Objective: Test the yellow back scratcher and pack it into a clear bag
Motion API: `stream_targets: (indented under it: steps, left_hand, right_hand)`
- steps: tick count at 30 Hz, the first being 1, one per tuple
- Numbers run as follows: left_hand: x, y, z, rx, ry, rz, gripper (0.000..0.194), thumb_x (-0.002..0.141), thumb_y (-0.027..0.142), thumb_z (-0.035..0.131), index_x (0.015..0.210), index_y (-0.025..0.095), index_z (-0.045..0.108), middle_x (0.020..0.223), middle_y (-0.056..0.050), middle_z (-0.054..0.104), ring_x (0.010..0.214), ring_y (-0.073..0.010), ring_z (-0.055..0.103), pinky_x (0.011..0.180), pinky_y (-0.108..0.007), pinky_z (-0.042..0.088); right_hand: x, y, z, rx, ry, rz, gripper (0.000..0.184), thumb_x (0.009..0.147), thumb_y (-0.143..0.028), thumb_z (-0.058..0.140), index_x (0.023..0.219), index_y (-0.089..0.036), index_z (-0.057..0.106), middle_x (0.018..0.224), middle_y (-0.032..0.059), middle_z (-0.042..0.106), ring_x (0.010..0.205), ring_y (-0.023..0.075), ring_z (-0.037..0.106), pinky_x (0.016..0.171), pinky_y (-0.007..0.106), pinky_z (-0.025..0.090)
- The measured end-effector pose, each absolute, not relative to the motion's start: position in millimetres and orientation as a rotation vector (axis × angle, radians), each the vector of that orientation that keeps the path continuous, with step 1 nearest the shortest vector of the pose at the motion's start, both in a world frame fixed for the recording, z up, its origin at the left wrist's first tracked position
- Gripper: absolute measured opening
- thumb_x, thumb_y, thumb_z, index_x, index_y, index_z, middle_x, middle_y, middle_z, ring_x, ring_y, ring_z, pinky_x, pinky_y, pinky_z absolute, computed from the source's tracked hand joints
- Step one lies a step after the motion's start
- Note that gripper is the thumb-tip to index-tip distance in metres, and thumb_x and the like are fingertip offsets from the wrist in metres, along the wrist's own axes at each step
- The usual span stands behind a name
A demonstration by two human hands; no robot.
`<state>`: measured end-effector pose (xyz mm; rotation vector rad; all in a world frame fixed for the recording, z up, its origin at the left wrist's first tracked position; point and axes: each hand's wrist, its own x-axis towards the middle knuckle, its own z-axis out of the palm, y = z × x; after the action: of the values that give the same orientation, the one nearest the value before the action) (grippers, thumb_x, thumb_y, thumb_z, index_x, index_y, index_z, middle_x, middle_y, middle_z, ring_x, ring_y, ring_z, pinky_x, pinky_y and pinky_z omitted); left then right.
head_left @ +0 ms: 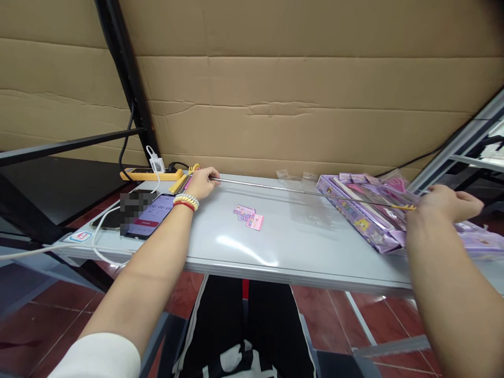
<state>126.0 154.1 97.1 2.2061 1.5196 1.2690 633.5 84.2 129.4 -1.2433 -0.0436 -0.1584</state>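
My left hand [202, 182] is closed around one end of a long thin metal rod [299, 191] at the back left of the grey table [275, 247]. The rod runs across the table to my right hand [449, 203], which grips its other, yellow-tipped end above a purple toy box [362, 218]. Small pink cards [249, 216] lie on the table between my arms. A beaded bracelet sits on my left wrist.
A phone [151, 216] with a white cable lies at the table's left. A yellow power strip [151, 174] with a charger sits behind it. Clear plastic bags [303, 202] lie mid-table. A cardboard wall stands behind, black shelving to the left, metal frame to the right.
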Motion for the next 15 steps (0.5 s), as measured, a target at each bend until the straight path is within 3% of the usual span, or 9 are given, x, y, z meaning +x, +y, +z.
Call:
stream_targets:
  steps: [4, 11, 15]
  left_hand:
    - [119.5, 157.9, 95.9, 2.13, 1.526, 1.361, 0.013, 0.064, 0.023, 0.065, 0.075, 0.017, 0.061, 0.079, -0.002, 0.067, 0.071, -0.0153, 0.056, 0.068, -0.029, 0.044]
    - [117.9, 159.6, 93.7, 2.086, 1.48, 1.403, 0.014, 0.061, 0.022, 0.068, 0.073, 0.016, 0.064, 0.076, -0.002, 0.068, 0.072, -0.0158, 0.058, 0.069, -0.029, 0.045]
    - [126.3, 157.1, 94.2, 2.052, 1.454, 1.337, 0.012, 0.061, 0.022, 0.07, 0.07, 0.015, 0.066, 0.076, -0.004, 0.07, 0.074, -0.0179, 0.062, 0.072, -0.031, 0.047]
  right_hand:
    - [626.1, 85.1, 133.9, -1.279, -0.028, -0.081, 0.039, 0.059, 0.006, 0.055, 0.064, -0.024, 0.032, 0.086, 0.0022, 0.056, 0.068, 0.0088, 0.053, 0.069, 0.031, 0.045]
    - [609.9, 79.7, 145.5, -1.11, -0.129, 0.042, 0.026, 0.071, 0.002, 0.044, 0.065, -0.023, 0.04, 0.055, -0.005, 0.048, 0.043, 0.0101, 0.047, 0.047, 0.031, 0.039]
    - [606.1, 77.5, 153.3, -1.078, -0.066, -0.025, 0.035, 0.086, -0.013, 0.035, 0.052, -0.022, 0.035, 0.042, -0.0043, 0.039, 0.037, 0.0109, 0.041, 0.04, 0.027, 0.033]
